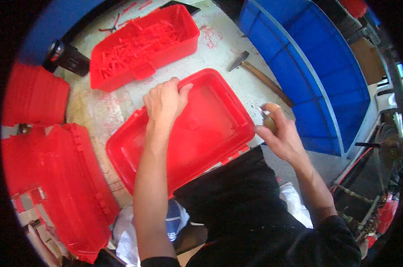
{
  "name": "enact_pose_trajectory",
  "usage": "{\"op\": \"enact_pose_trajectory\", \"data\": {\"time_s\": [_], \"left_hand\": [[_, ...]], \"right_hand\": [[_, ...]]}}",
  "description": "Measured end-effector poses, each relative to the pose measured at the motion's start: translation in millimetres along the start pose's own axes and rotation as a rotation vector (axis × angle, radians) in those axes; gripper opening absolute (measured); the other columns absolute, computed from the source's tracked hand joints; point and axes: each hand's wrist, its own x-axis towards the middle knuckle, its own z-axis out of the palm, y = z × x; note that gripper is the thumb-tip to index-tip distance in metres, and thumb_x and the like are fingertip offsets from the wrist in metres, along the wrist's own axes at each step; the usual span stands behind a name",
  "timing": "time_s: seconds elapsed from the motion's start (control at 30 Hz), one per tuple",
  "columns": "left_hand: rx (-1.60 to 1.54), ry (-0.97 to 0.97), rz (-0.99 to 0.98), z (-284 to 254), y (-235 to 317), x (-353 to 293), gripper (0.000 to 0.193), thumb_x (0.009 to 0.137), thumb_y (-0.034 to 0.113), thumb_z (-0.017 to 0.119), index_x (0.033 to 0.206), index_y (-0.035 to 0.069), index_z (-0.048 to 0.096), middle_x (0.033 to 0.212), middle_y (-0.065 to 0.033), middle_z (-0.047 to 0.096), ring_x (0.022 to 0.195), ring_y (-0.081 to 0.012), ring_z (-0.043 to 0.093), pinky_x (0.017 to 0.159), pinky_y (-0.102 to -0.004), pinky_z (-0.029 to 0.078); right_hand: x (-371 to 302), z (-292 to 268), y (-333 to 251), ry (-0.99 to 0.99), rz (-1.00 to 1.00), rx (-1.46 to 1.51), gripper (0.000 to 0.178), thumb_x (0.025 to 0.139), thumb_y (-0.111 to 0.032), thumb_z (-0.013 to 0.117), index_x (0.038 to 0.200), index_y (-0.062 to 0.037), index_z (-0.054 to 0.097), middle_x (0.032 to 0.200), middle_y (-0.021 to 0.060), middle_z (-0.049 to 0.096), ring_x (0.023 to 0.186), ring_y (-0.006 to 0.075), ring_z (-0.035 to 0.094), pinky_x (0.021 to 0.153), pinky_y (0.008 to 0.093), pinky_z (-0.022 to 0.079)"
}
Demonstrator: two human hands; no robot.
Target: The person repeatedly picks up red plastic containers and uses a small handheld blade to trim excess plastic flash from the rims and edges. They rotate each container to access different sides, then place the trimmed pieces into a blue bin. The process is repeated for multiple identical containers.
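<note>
A shallow red plastic tray [201, 120] lies at an angle across the near edge of the worktable. Over its far left rim my left hand [163, 100] is closed, fingers curled and thumb lying toward the inside. My right hand [281, 133] is closed on a small tool [268, 121] with a yellowish-brown handle and a shiny metal end, just off the tray's right corner. Most of the tool is hidden by my fingers, so its exact kind does not show.
Beyond the tray stands a red bin [172, 53] full of thin red plastic scraps. A hammer [261, 78] lies beside a large blue crate [295, 66] at the right. Stacked red plastic parts [63, 178] fill the left side, near a dark cylindrical object [70, 58].
</note>
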Motion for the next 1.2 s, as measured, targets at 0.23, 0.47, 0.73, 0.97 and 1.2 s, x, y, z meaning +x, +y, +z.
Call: {"op": "enact_pose_trajectory", "data": {"time_s": [0.23,0.47,0.73,0.97,1.2], "left_hand": [[0.043,-0.079,-0.449,-42.6,-80.4,-12.1,0.048,0.089,0.043,0.061,0.114,0.002,0.066,0.11,-0.0291,0.067,0.107,-0.046,0.063,0.093,-0.0522,0.049],[0.363,0.046,-0.603,-102.5,-90.5,-149.9,0.06,0.086,0.025,0.068,0.136,-0.003,0.049,0.125,-0.0271,0.062,0.118,-0.0423,0.058,0.096,-0.0515,0.047],[0.129,-0.533,0.46,-36.8,6.6,-63.7,0.041,0.083,0.047,0.072,0.098,0.009,0.071,0.103,-0.0139,0.071,0.102,-0.0305,0.066,0.092,-0.0439,0.049],[0.09,0.073,0.076,-14.8,-26.7,-44.8,0.043,0.093,0.046,0.064,0.082,0.004,0.07,0.073,-0.02,0.068,0.066,-0.0389,0.066,0.06,-0.0481,0.05],[0.13,0.203,0.048,-2.4,-29.4,-48.9,0.049,0.085,0.054,0.069,0.082,0.005,0.07,0.072,-0.0182,0.068,0.064,-0.0382,0.066,0.057,-0.0471,0.049]], "right_hand": [[9.3,8.0,41.6,0.092,0.057,0.253,0.021,0.097,-0.019,0.061,0.108,-0.0008,0.06,0.081,0.0052,0.061,0.073,0.0119,0.054,0.067,0.0297,0.047],[-13.0,-0.1,65.1,-0.148,0.085,0.496,0.02,0.104,-0.019,0.048,0.11,-0.0046,0.061,0.07,-0.0021,0.054,0.061,0.0051,0.048,0.056,0.0228,0.04],[-24.3,34.0,48.0,-0.305,0.117,0.585,0.025,0.106,-0.021,0.046,0.098,-0.0038,0.061,0.065,-0.0019,0.052,0.058,0.0059,0.049,0.054,0.0243,0.041],[19.8,55.3,21.9,-0.262,0.123,0.505,0.029,0.105,-0.022,0.046,0.091,-0.0021,0.06,0.065,0.0005,0.052,0.061,0.008,0.048,0.058,0.0271,0.042],[56.7,77.0,19.0,-0.314,0.119,0.652,0.032,0.107,-0.025,0.045,0.09,-0.0025,0.06,0.073,-0.0003,0.057,0.067,0.0073,0.049,0.062,0.0269,0.043]]}}
